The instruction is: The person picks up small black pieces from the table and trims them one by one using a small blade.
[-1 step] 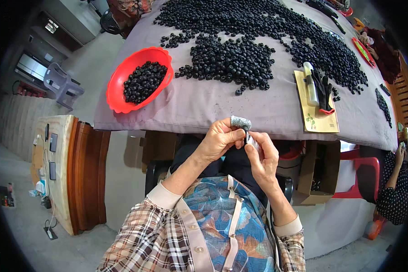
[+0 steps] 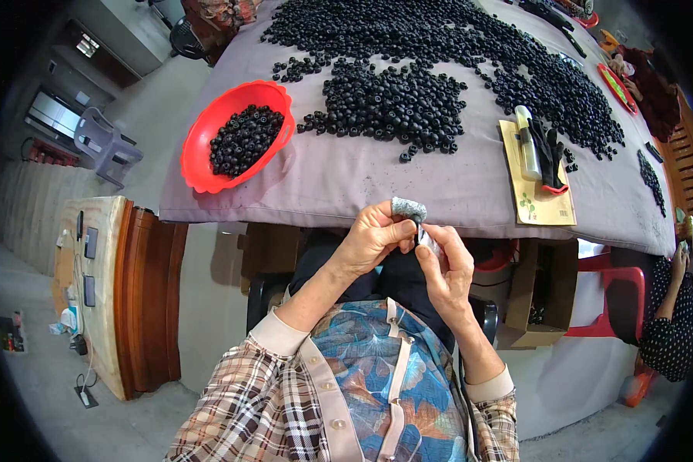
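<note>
Faces, at 12 o'clock from the hands, black beads (image 2: 393,104) heaped across a grey cloth (image 2: 346,181); at 10, a red bowl (image 2: 196,146) part-filled with more. Finds at 2 a yellow packet (image 2: 550,212) under a pale tube (image 2: 530,154) and a dark glove (image 2: 548,150). Pinches a small dark piece (image 2: 418,223) in the left hand (image 2: 373,239), near the cloth's front edge. Has the right hand (image 2: 448,266) curled in at 4, against it; cannot tell whether gripping too. Looks black, mostly hidden by fingers, just below a grey wrap (image 2: 408,208) on the left forefinger.
</note>
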